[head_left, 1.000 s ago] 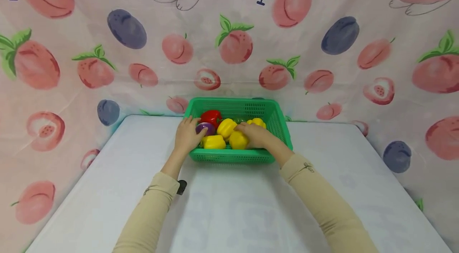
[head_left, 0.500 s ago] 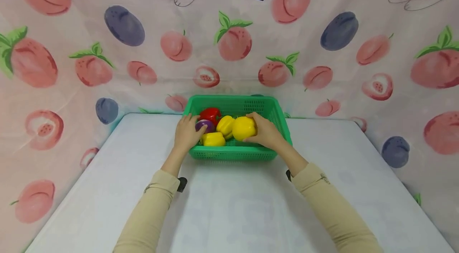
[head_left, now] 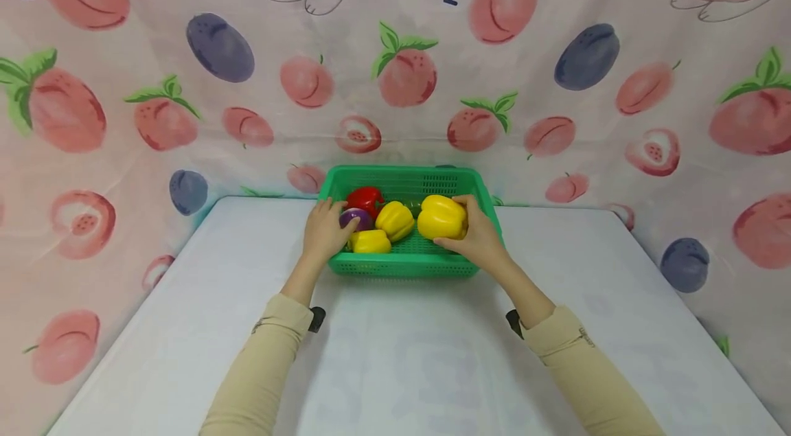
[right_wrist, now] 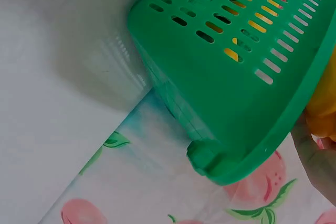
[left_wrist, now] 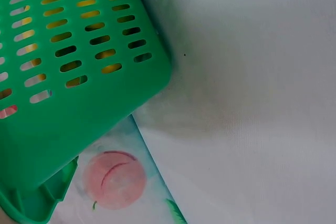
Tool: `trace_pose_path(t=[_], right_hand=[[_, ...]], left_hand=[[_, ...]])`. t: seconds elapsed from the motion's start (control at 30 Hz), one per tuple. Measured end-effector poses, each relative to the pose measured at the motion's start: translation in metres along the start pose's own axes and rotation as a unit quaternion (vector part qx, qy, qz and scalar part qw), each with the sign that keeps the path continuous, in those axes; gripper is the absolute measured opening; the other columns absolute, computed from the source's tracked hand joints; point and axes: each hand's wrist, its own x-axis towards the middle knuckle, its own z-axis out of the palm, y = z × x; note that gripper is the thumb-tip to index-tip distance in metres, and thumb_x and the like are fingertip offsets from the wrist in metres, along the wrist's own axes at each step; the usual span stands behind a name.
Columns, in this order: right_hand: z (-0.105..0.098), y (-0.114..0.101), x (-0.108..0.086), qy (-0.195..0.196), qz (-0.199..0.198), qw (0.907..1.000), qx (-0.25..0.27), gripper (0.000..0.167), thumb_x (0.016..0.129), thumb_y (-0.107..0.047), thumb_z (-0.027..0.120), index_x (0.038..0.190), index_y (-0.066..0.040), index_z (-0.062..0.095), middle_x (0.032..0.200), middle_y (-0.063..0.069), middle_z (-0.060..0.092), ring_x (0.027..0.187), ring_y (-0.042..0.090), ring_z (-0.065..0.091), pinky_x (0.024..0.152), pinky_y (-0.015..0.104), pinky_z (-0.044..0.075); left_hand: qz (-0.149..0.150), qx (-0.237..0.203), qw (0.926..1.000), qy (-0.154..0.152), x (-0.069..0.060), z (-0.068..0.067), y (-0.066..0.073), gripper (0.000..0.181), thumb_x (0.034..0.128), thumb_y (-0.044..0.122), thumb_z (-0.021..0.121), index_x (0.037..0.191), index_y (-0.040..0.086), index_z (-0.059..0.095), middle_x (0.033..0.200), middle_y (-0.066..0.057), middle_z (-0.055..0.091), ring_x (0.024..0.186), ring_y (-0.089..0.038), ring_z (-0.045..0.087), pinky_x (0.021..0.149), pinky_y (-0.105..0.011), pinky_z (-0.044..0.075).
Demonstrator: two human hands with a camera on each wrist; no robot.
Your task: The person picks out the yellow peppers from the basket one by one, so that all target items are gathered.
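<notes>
- Two bare hands at a green basket (head_left: pixel 404 266) sitting on a white table (head_left: pixel 395 360).
- Right hand (head_left: pixel 485 242) has a chunky yellow bell pepper (head_left: pixel 441 218) pinched between thumb and fingers: thumb on the near side, fingers round the far side.
- That pepper's over the right half of the basket, btw.
- Left hand (head_left: pixel 323 228) is at the left rim, thumb spread away from the fingers and overlapping a shiny purple vegetable (head_left: pixel 360 219). Honestly can't tell if it's gripping the rim, the purple thing, or just resting.
- Also in the basket: a red pepper (head_left: pixel 366 200) behind the purple one, plus a middle yellow pepper (head_left: pixel 395 221) and a front yellow pepper (head_left: pixel 370 242).
- Peach-print cloth (head_left: pixel 408 79) hangs behind it all.
</notes>
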Motion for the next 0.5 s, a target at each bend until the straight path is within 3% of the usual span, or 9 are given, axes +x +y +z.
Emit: trace_pose_path(t=[0.3,0.5], right_hand=[[-0.007,0.005,-0.01,0.022,-0.009,0.9996,-0.015,0.082,0.077,-0.017,0.078,0.144,-0.005,0.033,0.141,0.019,0.04,0.124,0.037,0.044,0.105,0.056,0.038],[-0.008,0.011,-0.019,0.034,0.026,0.9991,0.005,0.08,0.077,-0.017,0.077,0.14,-0.001,0.031,0.14,0.021,0.04,0.123,0.037,0.045,0.105,0.055,0.038]], left_hand=[[-0.007,-0.005,1.0,-0.004,0.001,0.001,0.002,0.053,0.0935,0.037,0.053,0.133,0.002,0.049,0.146,-0.029,0.035,0.14,-0.045,0.024,0.117,-0.052,0.018],[-0.009,-0.009,0.9999,-0.001,-0.002,0.001,0.001,0.053,0.0927,0.035,0.054,0.132,0.0,0.05,0.146,-0.031,0.032,0.141,-0.047,0.017,0.117,-0.053,0.017]])
